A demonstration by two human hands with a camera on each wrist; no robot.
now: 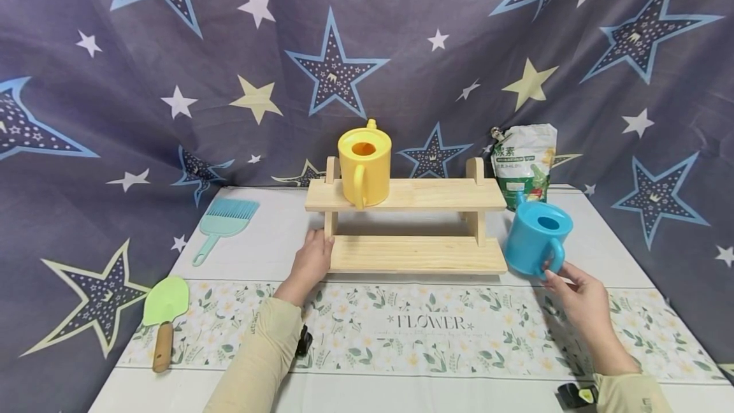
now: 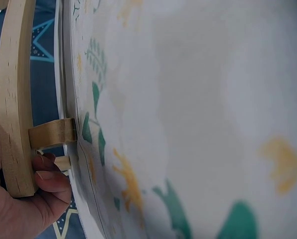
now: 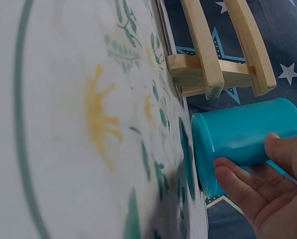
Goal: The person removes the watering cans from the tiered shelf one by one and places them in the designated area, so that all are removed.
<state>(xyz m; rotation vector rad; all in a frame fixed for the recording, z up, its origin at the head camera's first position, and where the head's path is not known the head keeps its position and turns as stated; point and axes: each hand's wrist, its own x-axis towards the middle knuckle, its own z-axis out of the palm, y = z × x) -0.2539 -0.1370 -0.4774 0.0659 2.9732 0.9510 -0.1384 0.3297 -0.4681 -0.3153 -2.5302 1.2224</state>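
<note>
My left hand [image 1: 310,261] grips the left end of the lower board of a two-tier wooden shelf [image 1: 418,253]. The left wrist view shows its thumb and fingers [image 2: 54,181] curled round the board's end. To the right of the shelf, my right hand [image 1: 586,303] pinches the handle of a blue watering can [image 1: 526,244]. That can is upright, its base close to the tabletop in the right wrist view, with fingertips [image 3: 228,169] at its side. A yellow watering can [image 1: 376,177] stands on the left part of the upper board, handle towards me.
A white and green printed bag [image 1: 524,161] stands behind the blue can. At the left lie a teal brush-shaped tool [image 1: 225,225] and a green hand shovel with a wooden handle [image 1: 163,346]. A floral tablecloth [image 1: 430,352] covers the table; a starry curtain hangs behind.
</note>
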